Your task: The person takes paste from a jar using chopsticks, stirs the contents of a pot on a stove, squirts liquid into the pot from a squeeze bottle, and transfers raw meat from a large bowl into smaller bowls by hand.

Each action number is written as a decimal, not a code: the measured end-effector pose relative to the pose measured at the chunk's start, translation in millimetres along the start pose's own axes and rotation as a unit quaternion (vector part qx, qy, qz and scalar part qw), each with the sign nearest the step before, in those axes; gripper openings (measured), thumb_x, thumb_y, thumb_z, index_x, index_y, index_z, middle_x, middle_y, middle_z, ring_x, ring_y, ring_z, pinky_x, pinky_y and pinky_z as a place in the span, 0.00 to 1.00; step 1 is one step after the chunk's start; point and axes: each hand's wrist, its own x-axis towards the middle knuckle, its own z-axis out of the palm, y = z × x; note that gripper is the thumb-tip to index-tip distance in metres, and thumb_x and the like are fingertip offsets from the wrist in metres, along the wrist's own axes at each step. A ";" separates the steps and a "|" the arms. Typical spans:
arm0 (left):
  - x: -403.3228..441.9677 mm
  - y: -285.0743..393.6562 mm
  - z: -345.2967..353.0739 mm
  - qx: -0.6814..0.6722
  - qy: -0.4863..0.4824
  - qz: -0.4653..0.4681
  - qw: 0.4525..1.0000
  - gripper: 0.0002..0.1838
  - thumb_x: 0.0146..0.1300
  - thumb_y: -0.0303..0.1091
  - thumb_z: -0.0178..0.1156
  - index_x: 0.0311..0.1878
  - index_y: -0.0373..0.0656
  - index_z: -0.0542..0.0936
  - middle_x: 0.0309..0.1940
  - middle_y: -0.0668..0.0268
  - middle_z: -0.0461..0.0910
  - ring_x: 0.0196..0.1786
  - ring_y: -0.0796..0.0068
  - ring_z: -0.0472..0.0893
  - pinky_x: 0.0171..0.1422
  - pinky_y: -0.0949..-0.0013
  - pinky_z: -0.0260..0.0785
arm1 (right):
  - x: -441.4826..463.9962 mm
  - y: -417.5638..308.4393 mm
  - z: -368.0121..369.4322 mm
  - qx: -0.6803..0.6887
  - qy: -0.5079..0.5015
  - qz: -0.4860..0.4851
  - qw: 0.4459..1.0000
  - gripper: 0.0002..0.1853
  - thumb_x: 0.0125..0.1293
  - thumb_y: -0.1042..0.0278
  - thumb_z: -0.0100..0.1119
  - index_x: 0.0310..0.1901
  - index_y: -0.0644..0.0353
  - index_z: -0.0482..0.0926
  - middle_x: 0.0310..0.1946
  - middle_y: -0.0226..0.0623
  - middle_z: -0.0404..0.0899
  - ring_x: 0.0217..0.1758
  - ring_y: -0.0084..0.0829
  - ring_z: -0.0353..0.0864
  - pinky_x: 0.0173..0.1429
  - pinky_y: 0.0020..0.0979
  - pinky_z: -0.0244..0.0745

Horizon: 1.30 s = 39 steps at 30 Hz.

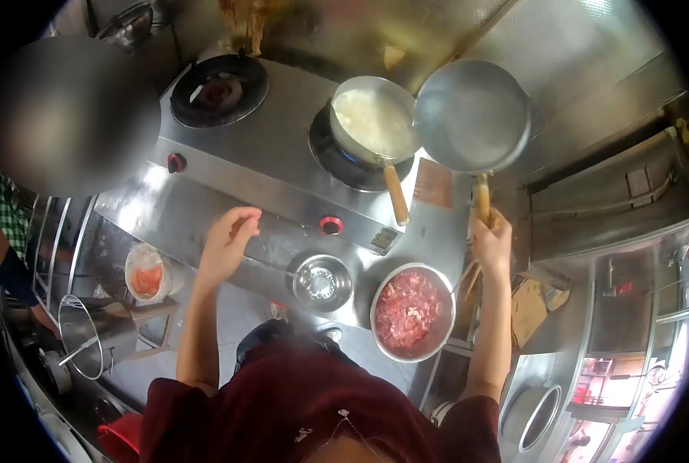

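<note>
My right hand [492, 235] is wrapped round the wooden handle of an empty grey pan [473, 116], held up at the right of the stove. My left hand [234, 235] hangs in front of the stove edge, fingers curled with thumb near the fingertips; whether anything small is between them cannot be made out. A second pan [375, 119] with pale, whitish contents sits on the right burner, its wooden handle pointing toward me. Between my arms are a small steel bowl [321, 283] and a larger bowl [446, 328] of raw red meat pieces [407, 309].
The stove [283, 100] has a black left burner [219, 91] and red-ringed knobs. At lower left stand a white bucket [148, 272] with orange contents and a large metal pot [90, 336]. Another person's arm [42, 316] shows at far left. A pot [531, 417] is at lower right.
</note>
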 end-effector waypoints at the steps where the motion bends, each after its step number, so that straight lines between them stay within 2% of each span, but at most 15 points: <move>1: -1.4 -1.9 -3.8 -0.002 0.010 0.003 1.000 0.13 0.64 0.34 0.50 0.47 0.38 0.74 0.39 0.67 0.76 0.38 0.80 0.76 0.43 0.78 0.67 | 11.9 2.1 10.6 -0.026 -0.007 -0.021 0.999 0.10 0.52 0.76 0.53 0.36 0.69 0.74 0.19 0.28 0.70 0.18 0.15 0.64 0.20 0.20 0.58; 2: -3.2 -4.7 -7.7 -0.014 0.024 -0.004 1.000 0.12 0.64 0.34 0.51 0.47 0.37 0.74 0.38 0.67 0.76 0.38 0.79 0.76 0.43 0.77 0.67 | 23.3 7.6 19.7 -0.055 0.003 -0.059 0.997 0.11 0.51 0.73 0.55 0.36 0.70 0.74 0.21 0.31 0.72 0.22 0.19 0.67 0.26 0.23 0.64; 3: -5.7 -8.5 -11.1 -0.026 0.037 -0.011 0.999 0.12 0.63 0.33 0.51 0.46 0.37 0.75 0.38 0.66 0.77 0.37 0.78 0.76 0.44 0.76 0.67 | 34.2 15.0 28.1 -0.119 0.031 -0.125 0.984 0.14 0.49 0.69 0.58 0.36 0.69 0.74 0.22 0.40 0.74 0.24 0.31 0.73 0.33 0.30 0.68; 5: -9.1 -14.5 -19.3 -0.031 0.058 -0.024 0.998 0.12 0.63 0.32 0.52 0.46 0.36 0.75 0.37 0.65 0.77 0.37 0.78 0.76 0.44 0.76 0.67 | 31.5 -7.4 43.9 -0.240 0.061 -0.163 0.955 0.17 0.47 0.66 0.59 0.38 0.67 0.73 0.25 0.49 0.75 0.32 0.44 0.76 0.39 0.37 0.69; 8: -11.3 -15.7 -33.4 -0.029 0.079 -0.018 0.996 0.12 0.63 0.32 0.52 0.46 0.36 0.75 0.38 0.65 0.77 0.37 0.78 0.76 0.44 0.77 0.67 | 35.3 -13.1 56.4 -0.294 0.083 -0.217 0.927 0.18 0.48 0.67 0.56 0.41 0.66 0.72 0.28 0.54 0.76 0.35 0.52 0.76 0.41 0.41 0.68; 17: -1.1 -4.1 -32.0 -0.041 0.083 -0.009 0.996 0.11 0.63 0.31 0.52 0.44 0.35 0.75 0.38 0.66 0.76 0.37 0.79 0.76 0.44 0.78 0.67 | 32.9 -37.0 53.1 -0.339 0.119 -0.216 0.908 0.19 0.51 0.70 0.53 0.46 0.66 0.71 0.29 0.54 0.77 0.36 0.51 0.77 0.41 0.41 0.69; 20: 4.7 -8.9 -24.0 -0.039 0.062 0.015 0.997 0.10 0.63 0.30 0.52 0.44 0.35 0.75 0.37 0.66 0.76 0.37 0.79 0.76 0.44 0.77 0.68 | 32.0 -29.1 37.6 -0.275 0.124 -0.209 0.930 0.19 0.51 0.70 0.54 0.46 0.66 0.72 0.30 0.53 0.76 0.35 0.50 0.77 0.40 0.40 0.69; 23: 4.2 -12.3 -20.9 -0.032 0.060 0.005 0.998 0.10 0.63 0.29 0.51 0.44 0.35 0.75 0.36 0.66 0.76 0.37 0.79 0.75 0.44 0.77 0.68 | 42.7 3.8 3.2 -0.099 0.069 -0.115 0.986 0.15 0.52 0.73 0.56 0.41 0.70 0.73 0.24 0.35 0.75 0.25 0.26 0.73 0.31 0.27 0.68; 24: 2.1 -10.6 -21.0 -0.026 0.061 -0.004 0.998 0.10 0.63 0.29 0.51 0.44 0.35 0.75 0.36 0.66 0.76 0.36 0.78 0.76 0.44 0.77 0.68 | 40.7 4.8 -7.4 -0.048 0.049 -0.041 0.997 0.10 0.53 0.74 0.56 0.37 0.70 0.74 0.21 0.29 0.71 0.21 0.17 0.67 0.25 0.21 0.62; 27: 0.4 -24.5 -24.8 -0.016 0.061 -0.011 0.998 0.10 0.63 0.30 0.51 0.44 0.35 0.75 0.36 0.66 0.76 0.37 0.78 0.75 0.44 0.77 0.68 | 56.1 51.1 -46.5 -0.031 -0.007 0.090 0.995 0.05 0.52 0.73 0.56 0.28 0.65 0.73 0.13 0.30 0.68 0.12 0.20 0.63 0.17 0.24 0.57; 29: -2.2 -23.7 -24.7 0.012 0.065 -0.028 0.997 0.11 0.63 0.31 0.50 0.45 0.34 0.75 0.36 0.65 0.76 0.38 0.78 0.75 0.44 0.77 0.67 | 55.8 73.2 -44.3 0.045 0.015 0.174 0.984 0.04 0.51 0.72 0.57 0.25 0.62 0.72 0.10 0.30 0.66 0.09 0.23 0.62 0.14 0.25 0.56; 31: -2.3 -26.2 -20.9 0.008 0.073 -0.028 0.997 0.11 0.63 0.31 0.50 0.45 0.34 0.74 0.36 0.65 0.76 0.38 0.78 0.75 0.44 0.77 0.67 | 80.0 141.1 -54.9 0.136 -0.011 0.253 0.958 0.07 0.50 0.71 0.58 0.21 0.57 0.70 0.09 0.28 0.63 0.09 0.22 0.62 0.13 0.25 0.54; 33: -0.6 -23.0 -15.0 0.023 0.066 -0.034 0.997 0.11 0.63 0.31 0.50 0.45 0.34 0.74 0.37 0.65 0.76 0.38 0.78 0.75 0.43 0.77 0.67 | 95.5 176.5 -60.5 0.171 -0.091 0.275 0.942 0.08 0.49 0.69 0.60 0.21 0.57 0.71 0.09 0.27 0.64 0.09 0.22 0.62 0.13 0.25 0.54; 37: -4.8 -16.4 1.2 0.044 0.039 -0.023 0.998 0.12 0.63 0.32 0.51 0.45 0.34 0.74 0.37 0.66 0.75 0.39 0.79 0.74 0.44 0.77 0.66 | 120.1 212.9 -58.1 0.193 -0.131 0.274 0.933 0.08 0.48 0.66 0.61 0.21 0.55 0.71 0.10 0.27 0.65 0.11 0.21 0.63 0.15 0.24 0.55; 39: -11.4 -17.0 6.6 0.080 0.027 -0.017 0.996 0.12 0.63 0.32 0.51 0.45 0.34 0.74 0.38 0.66 0.76 0.38 0.80 0.74 0.44 0.77 0.65 | 129.1 222.7 -58.0 0.134 -0.148 0.288 0.937 0.09 0.48 0.65 0.62 0.22 0.57 0.72 0.11 0.30 0.66 0.09 0.23 0.61 0.12 0.26 0.53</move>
